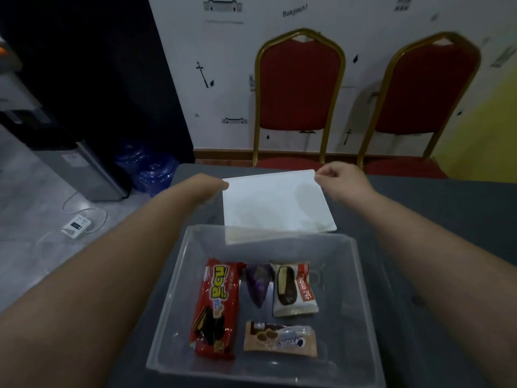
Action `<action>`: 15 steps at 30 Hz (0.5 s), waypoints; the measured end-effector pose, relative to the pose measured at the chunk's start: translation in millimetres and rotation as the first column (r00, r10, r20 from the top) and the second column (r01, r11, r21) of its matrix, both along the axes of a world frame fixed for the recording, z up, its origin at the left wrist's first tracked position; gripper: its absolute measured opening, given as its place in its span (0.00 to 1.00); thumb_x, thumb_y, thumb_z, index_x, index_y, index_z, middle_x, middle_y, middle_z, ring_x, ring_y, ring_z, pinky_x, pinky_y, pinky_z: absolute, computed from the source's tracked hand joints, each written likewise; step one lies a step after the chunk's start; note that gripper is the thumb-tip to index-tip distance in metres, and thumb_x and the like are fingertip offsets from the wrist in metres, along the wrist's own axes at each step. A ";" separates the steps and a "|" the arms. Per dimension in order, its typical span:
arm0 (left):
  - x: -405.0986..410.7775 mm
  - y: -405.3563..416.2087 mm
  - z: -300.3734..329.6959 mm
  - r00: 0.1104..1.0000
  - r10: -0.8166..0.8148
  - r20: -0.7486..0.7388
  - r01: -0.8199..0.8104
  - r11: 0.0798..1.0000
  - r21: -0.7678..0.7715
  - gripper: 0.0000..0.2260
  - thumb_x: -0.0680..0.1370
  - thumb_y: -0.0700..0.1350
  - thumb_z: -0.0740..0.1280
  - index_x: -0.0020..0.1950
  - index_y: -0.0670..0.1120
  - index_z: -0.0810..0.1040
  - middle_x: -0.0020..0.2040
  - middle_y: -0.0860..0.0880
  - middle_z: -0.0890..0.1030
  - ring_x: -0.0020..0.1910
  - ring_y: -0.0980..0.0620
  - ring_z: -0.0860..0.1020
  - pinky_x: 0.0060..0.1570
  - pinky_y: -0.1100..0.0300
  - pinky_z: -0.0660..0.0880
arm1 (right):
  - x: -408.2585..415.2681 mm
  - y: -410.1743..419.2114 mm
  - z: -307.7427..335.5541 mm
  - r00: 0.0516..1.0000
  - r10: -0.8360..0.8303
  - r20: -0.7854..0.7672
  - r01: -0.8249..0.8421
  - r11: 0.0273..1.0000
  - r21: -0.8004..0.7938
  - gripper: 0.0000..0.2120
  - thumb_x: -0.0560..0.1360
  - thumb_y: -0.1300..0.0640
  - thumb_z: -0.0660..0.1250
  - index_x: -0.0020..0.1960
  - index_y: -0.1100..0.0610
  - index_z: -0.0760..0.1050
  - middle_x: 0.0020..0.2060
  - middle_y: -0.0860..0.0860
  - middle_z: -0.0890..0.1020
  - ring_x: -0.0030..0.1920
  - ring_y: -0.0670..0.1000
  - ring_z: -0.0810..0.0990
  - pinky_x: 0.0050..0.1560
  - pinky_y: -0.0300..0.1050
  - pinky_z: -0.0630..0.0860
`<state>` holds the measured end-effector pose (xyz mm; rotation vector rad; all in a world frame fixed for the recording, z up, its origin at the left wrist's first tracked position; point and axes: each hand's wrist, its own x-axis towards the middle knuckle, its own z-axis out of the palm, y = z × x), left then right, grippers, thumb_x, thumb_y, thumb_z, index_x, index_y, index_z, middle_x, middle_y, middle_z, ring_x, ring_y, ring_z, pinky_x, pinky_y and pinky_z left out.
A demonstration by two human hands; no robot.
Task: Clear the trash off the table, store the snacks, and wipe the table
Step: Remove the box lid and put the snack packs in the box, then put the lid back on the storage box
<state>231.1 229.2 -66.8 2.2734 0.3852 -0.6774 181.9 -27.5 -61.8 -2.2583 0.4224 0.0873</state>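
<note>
A clear plastic box (173, 298) stands on the dark table (436, 247) in front of me. Inside lie a red wafer pack (216, 306), a purple wrapped sweet (258, 284), a Choco Pie pack (293, 289) and an Oreo pack (279, 338). Beyond the box I hold its white lid (277, 203), tilted, its near edge by the box's far rim. My right hand (340, 177) pinches the lid's far right corner. My left hand (208, 186) holds the lid's left edge, its fingers hidden behind the lid.
Two red chairs with gold frames (299, 88) (425, 93) stand behind the table against the white wall. On the floor at left are a water dispenser (70, 161), blue water bottles (151, 169) and a power strip (77, 226) with cables.
</note>
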 end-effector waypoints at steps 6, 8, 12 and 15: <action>21.8 -31.8 -23.0 0.980 -0.091 -0.176 0.113 0.987 0.115 0.22 0.82 0.47 0.56 0.73 0.38 0.61 0.71 0.38 0.66 0.67 0.39 0.68 0.67 0.46 0.67 | 18.2 -32.2 -67.3 0.940 0.028 -0.340 -0.068 0.992 -0.108 0.17 0.76 0.55 0.65 0.63 0.58 0.73 0.60 0.55 0.78 0.58 0.55 0.76 0.50 0.41 0.69; 23.7 -40.7 -27.9 0.962 -0.121 -0.244 0.159 0.977 0.139 0.23 0.83 0.48 0.54 0.75 0.41 0.57 0.74 0.41 0.62 0.68 0.39 0.67 0.66 0.45 0.67 | 19.0 -31.9 -77.9 0.934 0.028 -0.356 -0.063 0.994 -0.088 0.17 0.75 0.56 0.64 0.63 0.56 0.72 0.60 0.55 0.78 0.56 0.56 0.77 0.48 0.42 0.68; 26.9 -56.4 -35.9 0.946 -0.134 -0.295 0.166 0.983 0.084 0.23 0.83 0.47 0.53 0.76 0.40 0.55 0.76 0.41 0.58 0.67 0.40 0.67 0.61 0.45 0.66 | 19.0 -21.7 -87.0 0.929 0.039 -0.368 -0.066 0.996 -0.062 0.25 0.75 0.57 0.65 0.71 0.55 0.64 0.65 0.55 0.74 0.63 0.58 0.73 0.57 0.44 0.70; 31.0 -63.1 -38.2 0.962 -0.094 -0.258 0.113 0.992 0.057 0.21 0.83 0.45 0.52 0.75 0.39 0.56 0.70 0.39 0.65 0.47 0.44 0.73 0.47 0.51 0.67 | 20.7 -16.7 -90.4 0.929 -0.005 -0.370 -0.004 1.000 -0.025 0.32 0.72 0.55 0.67 0.73 0.53 0.60 0.67 0.55 0.72 0.66 0.59 0.70 0.63 0.52 0.71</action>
